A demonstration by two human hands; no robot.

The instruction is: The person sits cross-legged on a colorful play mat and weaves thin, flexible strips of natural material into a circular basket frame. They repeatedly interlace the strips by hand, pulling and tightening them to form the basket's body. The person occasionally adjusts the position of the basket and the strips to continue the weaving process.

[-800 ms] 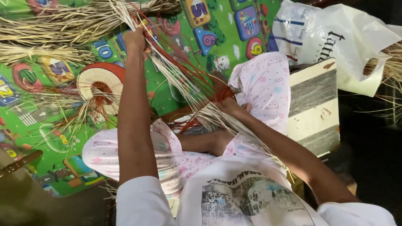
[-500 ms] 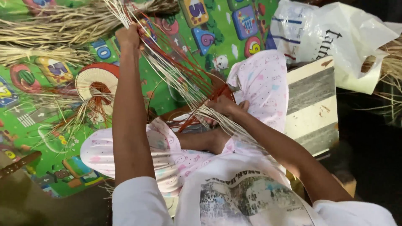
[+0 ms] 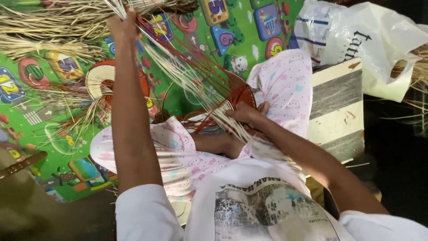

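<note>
running taut between left fingers [image 3: 119, 23] and right fingers [image 3: 243, 114]: straw strands [image 3: 178, 67]

A green children's play mat [image 3: 187, 96] printed with numbers and cartoon pictures covers the floor. Beyond the round woven piece [image 3: 100, 80] lying on it, loose pale straw bundles [image 3: 49, 27] are spread. Right of that piece lies a white plastic bag [image 3: 356, 40].

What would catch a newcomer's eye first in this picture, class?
First, the left hand raised at top left, gripping long pale straw strands that slant down to the right hand on a round red woven basket at centre. Beneath lies a bright green cartoon play mat.
</note>
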